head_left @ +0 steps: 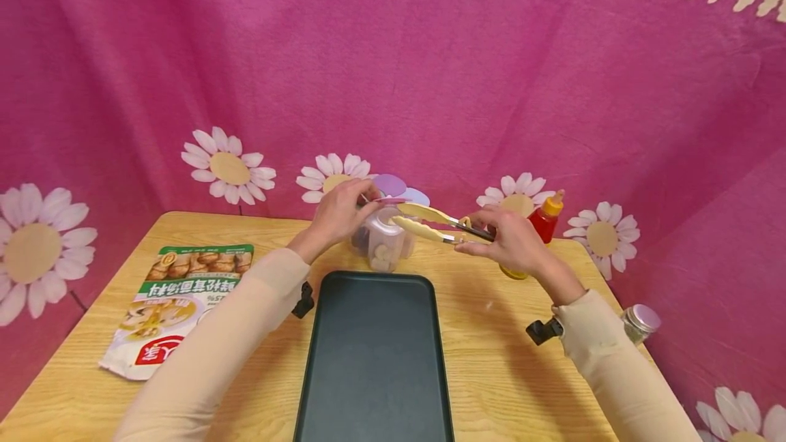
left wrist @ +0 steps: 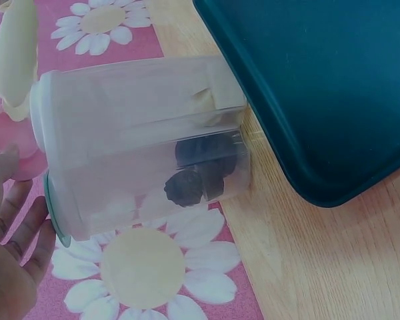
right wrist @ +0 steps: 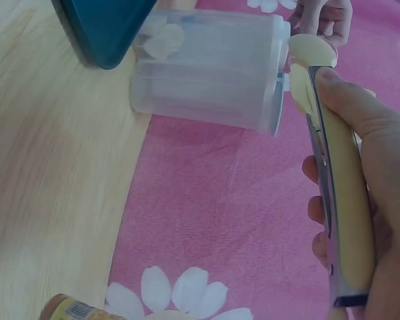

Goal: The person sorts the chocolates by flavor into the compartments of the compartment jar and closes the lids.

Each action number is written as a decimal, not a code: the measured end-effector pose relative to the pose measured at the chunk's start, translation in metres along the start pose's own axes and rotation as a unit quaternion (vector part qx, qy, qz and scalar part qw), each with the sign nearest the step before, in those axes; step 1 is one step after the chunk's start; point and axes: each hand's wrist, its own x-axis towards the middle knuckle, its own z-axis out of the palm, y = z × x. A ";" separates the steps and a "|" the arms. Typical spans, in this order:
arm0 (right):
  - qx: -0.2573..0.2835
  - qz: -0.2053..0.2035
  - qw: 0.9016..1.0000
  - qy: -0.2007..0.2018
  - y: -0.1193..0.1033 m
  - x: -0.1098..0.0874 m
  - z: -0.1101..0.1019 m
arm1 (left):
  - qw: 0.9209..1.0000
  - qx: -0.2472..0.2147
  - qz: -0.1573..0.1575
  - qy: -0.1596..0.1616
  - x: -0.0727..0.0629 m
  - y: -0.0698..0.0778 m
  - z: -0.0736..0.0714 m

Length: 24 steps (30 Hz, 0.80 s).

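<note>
At the back of the table stands a clear compartmented container (head_left: 382,241) with hinged lids, among them a purple lid (head_left: 389,185) and a blue lid (head_left: 416,197) raised. My left hand (head_left: 344,211) is at its top, thumb and fingers holding the edge of a pink lid (left wrist: 15,137). Dark pieces (left wrist: 203,157) lie in one compartment, and pale slices (right wrist: 163,41) in another. My right hand (head_left: 505,236) grips tongs (head_left: 424,229) with pale yellow heads. Parted and with nothing between them, the tong heads are over the container's top, close to the left fingers.
A dark baking tray (head_left: 376,360) lies in front of the container. On the left is a printed food pouch (head_left: 178,305). A red squeeze bottle (head_left: 545,218) with a yellow cap stands behind the right hand, and a small jar (head_left: 640,322) sits at the right edge.
</note>
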 end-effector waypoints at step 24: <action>-0.063 0.055 0.996 0.021 0.017 -0.079 0.018 | 1.000 0.003 -0.002 0.008 -0.001 -0.001 0.003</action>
